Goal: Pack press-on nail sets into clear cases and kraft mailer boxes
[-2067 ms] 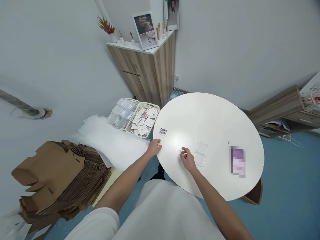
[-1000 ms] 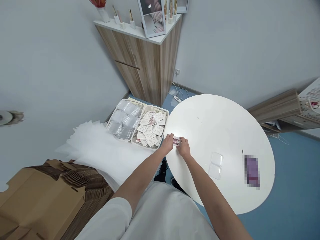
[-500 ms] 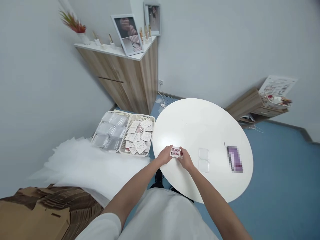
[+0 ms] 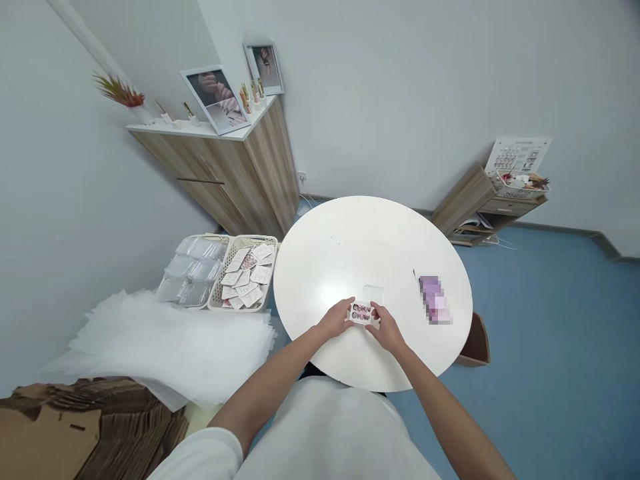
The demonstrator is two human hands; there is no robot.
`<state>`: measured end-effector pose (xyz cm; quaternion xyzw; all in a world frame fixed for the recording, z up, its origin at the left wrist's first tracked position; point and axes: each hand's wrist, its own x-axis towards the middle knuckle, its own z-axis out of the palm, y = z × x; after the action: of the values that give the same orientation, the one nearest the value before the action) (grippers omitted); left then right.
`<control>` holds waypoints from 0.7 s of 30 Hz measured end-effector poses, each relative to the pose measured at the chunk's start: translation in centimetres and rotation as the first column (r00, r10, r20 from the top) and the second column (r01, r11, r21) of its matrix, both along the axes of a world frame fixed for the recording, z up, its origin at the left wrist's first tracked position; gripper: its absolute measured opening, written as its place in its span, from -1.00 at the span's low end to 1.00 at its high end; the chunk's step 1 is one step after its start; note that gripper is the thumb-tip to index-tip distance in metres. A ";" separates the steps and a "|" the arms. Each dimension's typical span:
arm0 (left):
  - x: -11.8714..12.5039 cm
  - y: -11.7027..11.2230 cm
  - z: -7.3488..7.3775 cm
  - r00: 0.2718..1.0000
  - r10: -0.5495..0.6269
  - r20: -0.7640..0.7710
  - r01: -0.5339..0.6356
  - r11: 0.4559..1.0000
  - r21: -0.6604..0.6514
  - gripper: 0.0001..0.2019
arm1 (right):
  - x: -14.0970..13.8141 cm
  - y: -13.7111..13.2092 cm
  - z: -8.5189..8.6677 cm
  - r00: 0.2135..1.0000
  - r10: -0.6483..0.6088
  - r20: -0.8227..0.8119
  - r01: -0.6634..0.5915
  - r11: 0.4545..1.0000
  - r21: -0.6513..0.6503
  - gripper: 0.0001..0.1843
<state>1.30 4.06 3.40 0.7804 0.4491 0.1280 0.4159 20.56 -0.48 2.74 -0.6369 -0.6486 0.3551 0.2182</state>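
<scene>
Both hands on one item: small nail card point(image 4: 361, 311), white w/ two rows of dark/pink press-on nails, held between them at the near-centre of the round white tabletop point(image 4: 370, 233). Left hand point(image 4: 336, 321) pinches the card's left end, fingers curled in, thumb side toward the card. Right hand point(image 4: 387, 327) pinches the right end, same pose. The card is roughly level and face up, just above or on the surface; can't tell if it touches. Directly behind the card, far side, is a clear plastic case point(image 4: 373, 292), flat on the tabletop. Its near edge is hidden by the card, and can't tell if the two touch. To the right of the case, apart from both hands, lies a blurred purple item point(image 4: 435, 300) w/ a thin dark stick at its far-left corner. Left of the tabletop and lower, two pale baskets sit side by side: card basket point(image 4: 245, 272) full of loose nail cards, and beside it case basket point(image 4: 189, 275) w/ clear cases. Nearer, a stack of white foam sheets point(image 4: 165, 340), then flat cardboard blanks point(image 4: 75, 427) at bottom left. A wood cabinet point(image 4: 235, 173) stands in the far corner w/ framed photos on top.
</scene>
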 end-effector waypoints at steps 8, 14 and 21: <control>4.8 -1.0 0.6 0.987 0.020 -0.163 0.005 0.989 0.149 -0.34 | 6.3 -0.4 0.0 0.986 0.124 0.116 -0.137 0.983 0.118 -0.38; 6.0 -1.5 0.6 0.942 0.083 -0.326 -0.037 0.989 0.143 -0.35 | 7.5 0.0 -1.3 0.969 0.176 0.171 -0.192 0.978 0.081 -0.37; 6.0 -1.4 -0.9 0.895 0.096 -0.436 -0.074 0.995 0.069 -0.39 | 6.1 0.7 -2.9 0.964 0.197 0.180 -0.191 0.980 -0.047 -0.34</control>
<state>7.32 2.67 2.49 0.7790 0.5615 -0.0218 0.2783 26.65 0.26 -0.13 -0.6035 -0.7199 0.3240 0.1124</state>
